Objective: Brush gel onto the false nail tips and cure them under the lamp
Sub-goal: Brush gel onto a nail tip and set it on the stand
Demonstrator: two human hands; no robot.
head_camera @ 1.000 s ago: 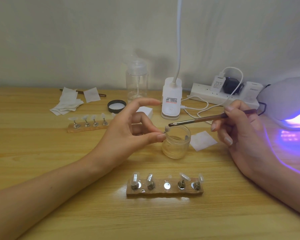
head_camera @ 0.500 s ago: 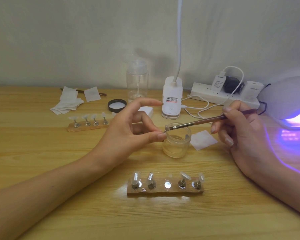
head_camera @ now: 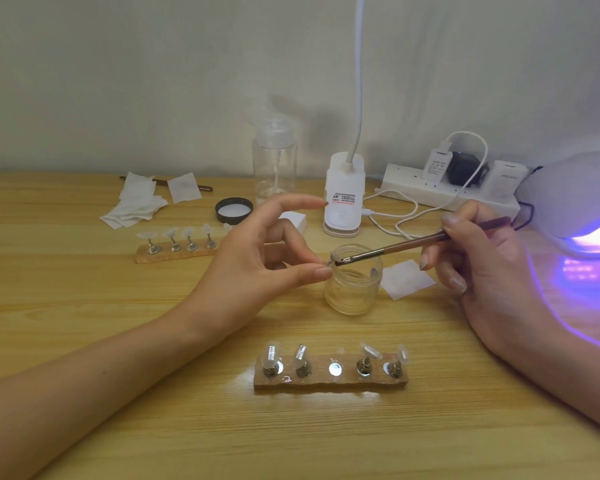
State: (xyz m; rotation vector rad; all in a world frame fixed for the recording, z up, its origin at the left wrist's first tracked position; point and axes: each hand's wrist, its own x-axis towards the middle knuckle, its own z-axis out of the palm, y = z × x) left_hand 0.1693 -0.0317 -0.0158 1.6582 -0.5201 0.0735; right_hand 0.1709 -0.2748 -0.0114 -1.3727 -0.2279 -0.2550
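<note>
My left hand (head_camera: 264,261) pinches a small clear nail tip (head_camera: 332,257) on its stand between thumb and middle finger, just over the open glass gel jar (head_camera: 354,284). My right hand (head_camera: 471,258) grips a brown brush (head_camera: 413,242), and its bristles touch the nail tip. A wooden holder (head_camera: 329,377) in front carries several nail tips on metal stands, with its middle spot bare. A second wooden holder (head_camera: 174,251) with several tips lies at the left. The white curing lamp (head_camera: 575,199) glows purple at the right edge.
A black jar lid (head_camera: 234,210), white wipes (head_camera: 136,207), a clear pump bottle (head_camera: 274,164), a white desk-lamp base (head_camera: 343,195), a power strip (head_camera: 440,188) with cables and a loose wipe (head_camera: 407,278) stand behind and beside the jar on the wooden table (head_camera: 84,306).
The brush tip has come down and left onto the nail tip held by my left hand. My left hand has stayed almost still.
</note>
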